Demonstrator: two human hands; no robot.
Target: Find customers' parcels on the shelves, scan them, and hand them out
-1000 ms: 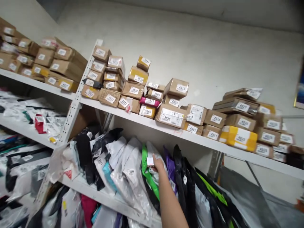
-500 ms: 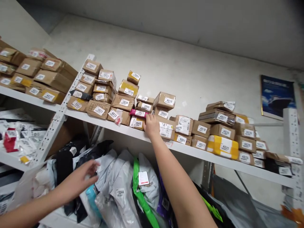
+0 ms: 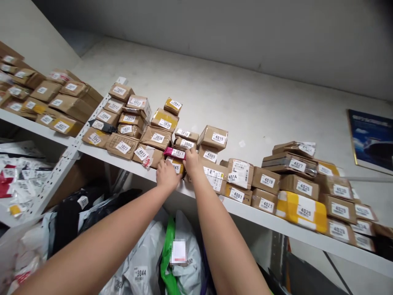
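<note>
Both my arms reach up to the top white shelf (image 3: 245,209), which is packed with numbered cardboard parcels. My left hand (image 3: 166,176) is closed round the front of a small yellow-taped box (image 3: 177,167) whose label ends in 45. My right hand (image 3: 193,162) pinches the right end of the pink parcel 1021 (image 3: 173,153) that lies on top of that box. Box 4013 (image 3: 144,155) sits just left of my hands. A larger box with a big white label (image 3: 215,177) sits just right of them. Boxes 3006 (image 3: 185,143) and 4005 (image 3: 209,155) stand behind.
More labelled boxes fill the shelf to the right, among them a yellow-taped one 4025 (image 3: 302,211). The shelf below holds plastic mailer bags, such as a grey bag 3044 (image 3: 141,271) and a green one (image 3: 166,256). A perforated upright (image 3: 66,155) divides the racks. A poster (image 3: 371,139) hangs on the wall.
My left hand rose from the mailer bags on the lower shelf to the yellow-taped box. My right hand went from the bags up to the pink parcel, and the view tilted upward.
</note>
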